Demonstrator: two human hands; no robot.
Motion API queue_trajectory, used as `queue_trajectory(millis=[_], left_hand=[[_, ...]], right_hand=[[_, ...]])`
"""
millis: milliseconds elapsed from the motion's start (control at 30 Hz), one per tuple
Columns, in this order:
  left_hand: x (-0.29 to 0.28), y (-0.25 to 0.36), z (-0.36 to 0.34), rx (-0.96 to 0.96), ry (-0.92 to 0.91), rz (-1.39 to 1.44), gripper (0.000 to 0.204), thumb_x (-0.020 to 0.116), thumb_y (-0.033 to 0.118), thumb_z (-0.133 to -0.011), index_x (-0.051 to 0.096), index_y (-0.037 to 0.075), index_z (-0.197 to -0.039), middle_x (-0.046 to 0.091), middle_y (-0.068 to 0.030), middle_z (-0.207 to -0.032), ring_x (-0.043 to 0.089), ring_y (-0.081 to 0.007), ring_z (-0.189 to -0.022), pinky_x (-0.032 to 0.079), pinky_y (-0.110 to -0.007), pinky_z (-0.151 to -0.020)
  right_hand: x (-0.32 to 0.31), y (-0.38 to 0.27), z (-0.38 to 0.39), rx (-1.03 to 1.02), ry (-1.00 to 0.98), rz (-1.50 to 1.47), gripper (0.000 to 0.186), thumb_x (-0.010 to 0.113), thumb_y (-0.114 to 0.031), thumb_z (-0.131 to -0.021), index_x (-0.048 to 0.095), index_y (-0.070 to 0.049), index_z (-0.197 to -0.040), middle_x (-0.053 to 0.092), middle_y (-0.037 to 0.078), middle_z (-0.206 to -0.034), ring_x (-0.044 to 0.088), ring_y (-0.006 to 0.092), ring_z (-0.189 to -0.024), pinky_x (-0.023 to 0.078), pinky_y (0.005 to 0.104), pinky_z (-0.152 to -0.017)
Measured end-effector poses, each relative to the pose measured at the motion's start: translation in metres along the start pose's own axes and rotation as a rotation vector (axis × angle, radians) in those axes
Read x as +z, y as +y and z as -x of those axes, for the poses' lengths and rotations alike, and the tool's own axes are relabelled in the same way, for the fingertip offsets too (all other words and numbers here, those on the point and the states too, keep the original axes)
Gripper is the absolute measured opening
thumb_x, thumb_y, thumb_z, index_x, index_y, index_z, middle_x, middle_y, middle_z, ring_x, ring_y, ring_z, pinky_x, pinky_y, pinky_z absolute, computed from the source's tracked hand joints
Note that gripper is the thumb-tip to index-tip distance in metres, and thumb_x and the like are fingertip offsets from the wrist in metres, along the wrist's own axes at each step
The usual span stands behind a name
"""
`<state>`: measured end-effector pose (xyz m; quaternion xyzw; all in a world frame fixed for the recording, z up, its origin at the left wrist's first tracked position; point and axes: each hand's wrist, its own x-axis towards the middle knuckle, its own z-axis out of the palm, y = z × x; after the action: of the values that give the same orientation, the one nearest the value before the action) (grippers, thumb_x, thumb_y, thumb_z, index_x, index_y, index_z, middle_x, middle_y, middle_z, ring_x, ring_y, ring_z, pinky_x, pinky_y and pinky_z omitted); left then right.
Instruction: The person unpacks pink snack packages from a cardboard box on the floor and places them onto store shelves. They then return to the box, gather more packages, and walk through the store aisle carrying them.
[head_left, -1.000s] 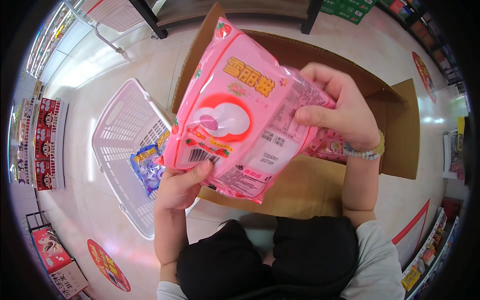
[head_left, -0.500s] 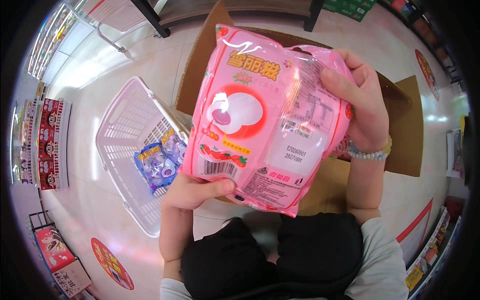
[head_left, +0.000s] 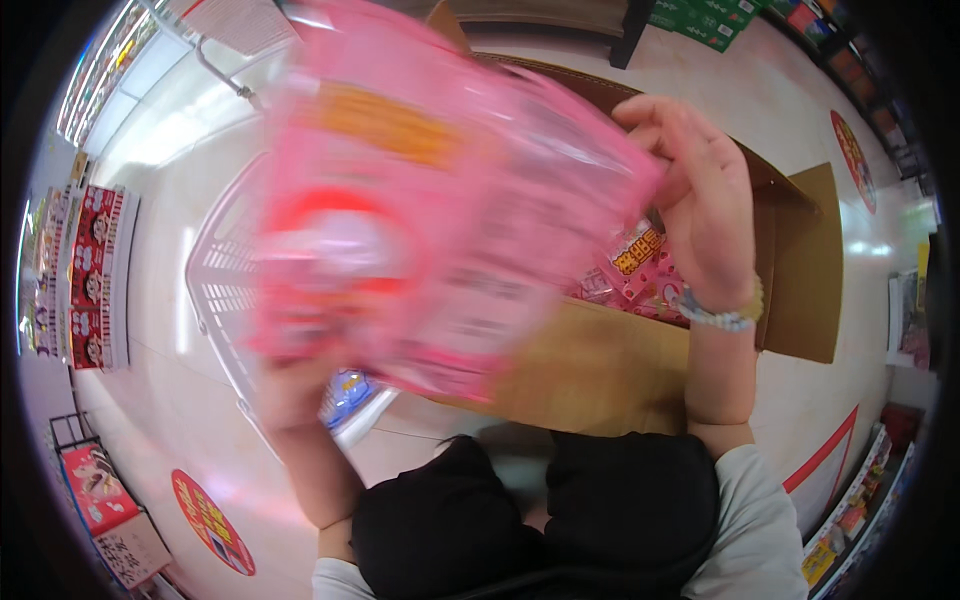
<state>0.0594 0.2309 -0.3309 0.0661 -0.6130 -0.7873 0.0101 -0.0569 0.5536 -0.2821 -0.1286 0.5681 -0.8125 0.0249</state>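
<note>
A blurred pink snack bag [head_left: 420, 210] swings over the white plastic basket [head_left: 218, 280]. My left hand [head_left: 300, 385] grips its lower left corner. My right hand [head_left: 700, 190] is at the bag's upper right corner with loosely bent fingers; whether it still holds the bag cannot be made out. Beyond it, more pink bags [head_left: 640, 265] lie in a brown cardboard box [head_left: 805, 260]. A blue bag [head_left: 348, 390] shows in the basket below the lifted bag, which hides most of the basket.
A display of red packages [head_left: 92, 275] stands at left, with shelves [head_left: 850, 500] at right. A dark-legged shelf unit [head_left: 625, 30] and green cartons [head_left: 715, 20] are at the back. The basket and box sit on the tiled floor [head_left: 160, 400].
The pink bag has moved left and up, now covering much of the basket. My left hand has moved left with it; my right hand's fingers are now at the bag's edge, less far over it.
</note>
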Motion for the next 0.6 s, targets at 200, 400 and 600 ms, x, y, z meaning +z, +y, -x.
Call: queue_trajectory(millis=[200,400,600], left_hand=[[-0.075,0.086,0.049,0.360,0.781,-0.773,0.021,0.061,0.007,-0.082,0.062,-0.004,-0.099,0.063,-0.0058,-0.090,0.052,-0.0079,-0.083,0.040,-0.024,-0.068],[-0.027,0.063,0.050,-0.129,0.241,-1.262,0.053,0.070,0.018,-0.074,0.051,0.003,-0.121,0.063,-0.0122,-0.096,0.058,-0.0184,-0.086,0.044,-0.027,-0.059],[-0.008,0.072,0.038,0.139,-0.089,-1.066,0.055,0.067,0.013,-0.073,0.048,-0.003,-0.122,0.059,-0.0179,-0.108,0.056,-0.0244,-0.098,0.040,-0.030,-0.087]], right_hand=[[-0.065,0.152,-0.052,-0.006,-0.283,1.303,0.047,0.067,-0.032,-0.071,0.054,-0.001,-0.104,0.061,0.017,-0.094,0.060,0.0285,-0.090,0.049,0.0380,-0.076],[-0.110,0.285,-0.047,-0.385,-0.473,2.069,0.046,0.060,-0.019,-0.071,0.049,-0.004,-0.113,0.055,0.019,-0.108,0.057,0.0308,-0.096,0.047,0.0437,-0.078],[-0.080,0.184,-0.062,-0.122,-0.209,1.694,0.014,0.051,-0.012,-0.078,0.058,-0.004,-0.087,0.063,0.016,-0.086,0.061,0.0361,-0.074,0.049,0.0451,-0.065]])
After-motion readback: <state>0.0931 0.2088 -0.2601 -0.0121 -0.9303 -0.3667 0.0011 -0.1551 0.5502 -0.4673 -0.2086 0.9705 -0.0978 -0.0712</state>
